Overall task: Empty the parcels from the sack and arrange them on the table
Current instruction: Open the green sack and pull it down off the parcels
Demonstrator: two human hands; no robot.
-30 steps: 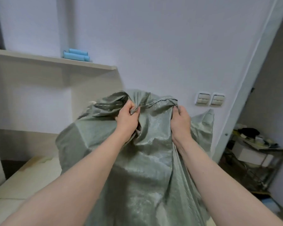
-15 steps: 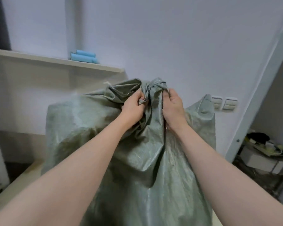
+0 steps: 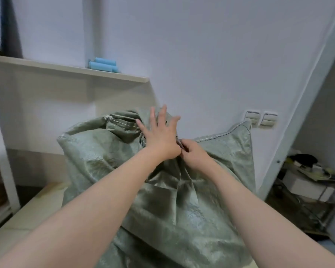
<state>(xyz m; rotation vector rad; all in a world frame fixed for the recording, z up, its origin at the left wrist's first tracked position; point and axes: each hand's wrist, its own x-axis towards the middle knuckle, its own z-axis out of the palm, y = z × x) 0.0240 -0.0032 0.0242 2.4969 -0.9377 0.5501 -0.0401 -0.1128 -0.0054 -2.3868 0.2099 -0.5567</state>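
While no parcels are in sight, the item to note is one grey-green woven sack (image 3: 182, 200), full-bodied and standing on the pale tabletop (image 3: 27, 219). Its bulk spreads from the near edge away toward the wall, with bare surface showing along the left side.

- Left hand (image 3: 159, 136): fingers spread wide and straight, laid over the bunched crown of the sack and gripping nothing.
- Right hand (image 3: 193, 155): just beside the left wrist and touching it, with fingers curled to pinch a fold of cloth at the stitched hem (image 3: 211, 137).
- Hem: runs from that pinch up to a raised corner at the right and across to a second gathered corner at the left. Whether it is the mouth or the closed end cannot be told.
- Deciding relation: the sack's long axis stands upright, directly ahead of and below both hands. Its top lies under the left palm, so that is the nearer hand for taking the left gather, while the right one already has hold.
- Judgement: tipping out calls for both corners gripped and the sack lifted — the contents look heavy enough to slump.

Background: a shelf (image 3: 66, 68) bearing blue rolls (image 3: 103, 64), wall switches (image 3: 261, 119), and a cluttered wire rack (image 3: 307, 180) off to the right.
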